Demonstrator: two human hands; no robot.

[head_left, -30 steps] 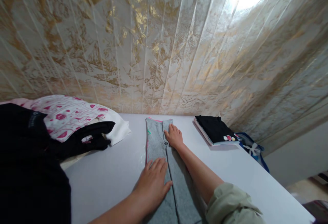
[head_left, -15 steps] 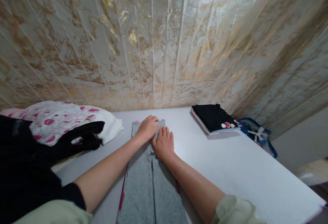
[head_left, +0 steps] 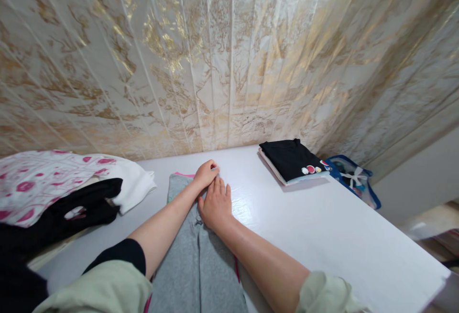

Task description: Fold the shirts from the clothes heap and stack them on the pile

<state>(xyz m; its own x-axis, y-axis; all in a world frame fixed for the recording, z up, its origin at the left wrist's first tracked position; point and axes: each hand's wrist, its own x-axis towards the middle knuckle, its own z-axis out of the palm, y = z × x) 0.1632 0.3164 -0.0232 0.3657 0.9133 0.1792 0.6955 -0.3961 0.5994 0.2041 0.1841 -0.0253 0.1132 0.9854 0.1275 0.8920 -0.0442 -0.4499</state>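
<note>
White tabletop [head_left: 315,236], gold-patterned curtain [head_left: 229,64] hanging behind its far edge. Grey garment [head_left: 208,275] lies flat in the middle of the table, near the person. Long axis runs straight away from the body toward the curtain; far end stops short of the table's back edge, near end runs out of frame at the bottom. Dark line down its centre follows the same axis, small dark knot at the top of that line. Pink shows along the far end and low on both sides. Right hand [head_left: 217,207] is palm down on the garment's right side near the far end, fingers straight, only slightly apart, pointing to the curtain. Left hand [head_left: 206,174] sits just past it at the far right corner, fingers curled in; can't tell if they pinch cloth. Hands are close; can't tell if they touch. Rolled pale green sleeves [head_left: 103,286] on both arms. Left of the garment: white cloth with pink print [head_left: 39,179], plain white cloth [head_left: 134,186] beside it, black garment [head_left: 89,200] in front. Far right: folded stack [head_left: 290,160], black piece on top, round coloured patches along its near edge. Just past that, clear bag with blue trim [head_left: 353,179] and white bow.
</note>
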